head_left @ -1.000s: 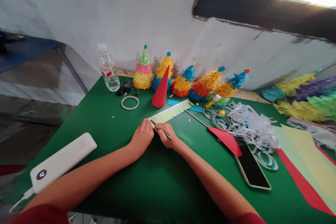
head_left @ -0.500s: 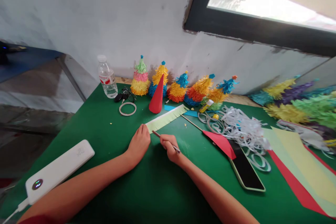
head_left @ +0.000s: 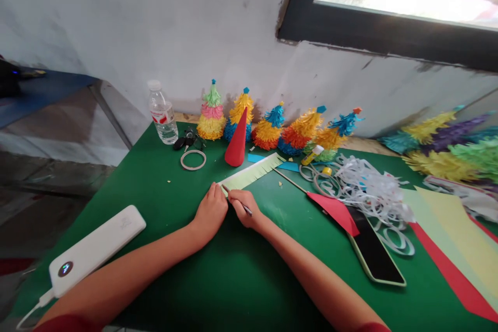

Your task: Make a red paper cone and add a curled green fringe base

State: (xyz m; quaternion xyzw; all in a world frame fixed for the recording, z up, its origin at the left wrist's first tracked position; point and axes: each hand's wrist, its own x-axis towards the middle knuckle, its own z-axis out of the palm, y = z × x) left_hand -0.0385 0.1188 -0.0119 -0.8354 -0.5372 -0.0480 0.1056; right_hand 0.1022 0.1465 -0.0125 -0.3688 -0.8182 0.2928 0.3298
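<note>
A pale green fringed paper strip (head_left: 252, 172) lies slanted on the green table (head_left: 175, 264). My left hand (head_left: 212, 210) presses its near left end, fingers together. Closed round a thin dark pen-like tool (head_left: 246, 209), my right hand (head_left: 244, 208) is just beside it, the tool's tip at the strip's left end. Behind the strip stands a plain red paper cone (head_left: 236, 144). A blue paper strip (head_left: 287, 166) lies partly under the fringed one.
Fringed paper cones (head_left: 268, 129) line the wall. A water bottle (head_left: 163, 116), keys and a ring (head_left: 193, 160) are back left, a power bank (head_left: 97, 249) front left. On the right are a phone (head_left: 377, 251), white paper curls (head_left: 368, 187), a glue stick (head_left: 312, 155) and coloured sheets (head_left: 447, 223).
My right hand has moved left and slightly up, bringing the tool's tip onto the strip beside my left hand. The whole view has shifted slightly.
</note>
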